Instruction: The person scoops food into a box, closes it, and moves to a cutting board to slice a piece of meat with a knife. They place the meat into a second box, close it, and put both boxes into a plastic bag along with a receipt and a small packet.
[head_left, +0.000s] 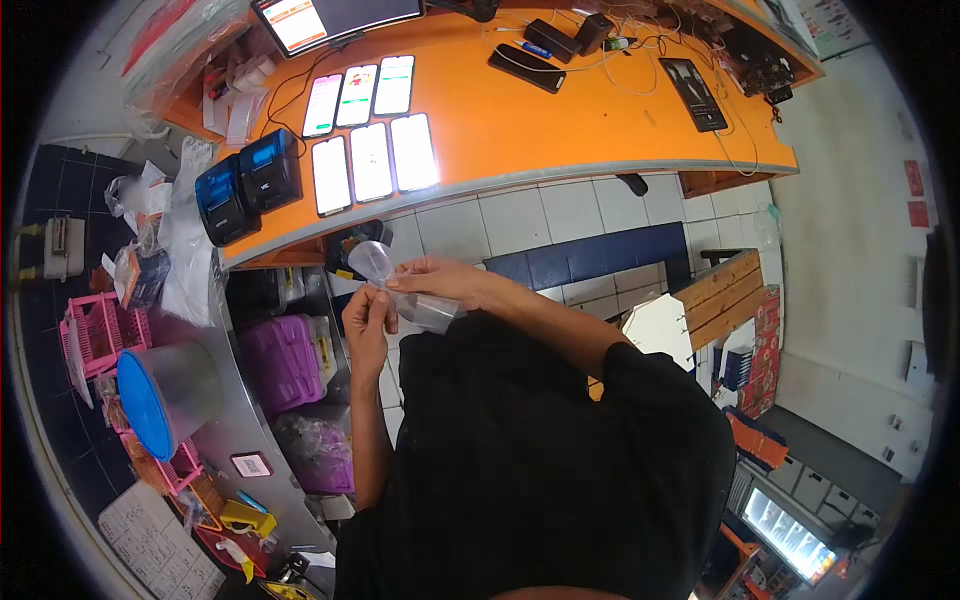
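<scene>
In front of my chest, both hands pinch a clear, thin plastic piece [432,313]. A rounded part of it stands up above my fingers, and a wider part hangs to the right below my right hand; I cannot make out its exact kind. My left hand [371,312] holds it from below left, fingers closed at its narrow middle. My right hand [435,280] reaches in from the right, with thumb and fingers closed on the same middle part. The two hands' fingertips are close together.
An orange desk [600,125] lies ahead with several lit phones [372,160], two dark blue-black printers [270,170] and a monitor [340,25]. To the left, a metal counter [225,370] bears a tub with a blue lid [145,405]. Purple containers [283,362] sit beneath.
</scene>
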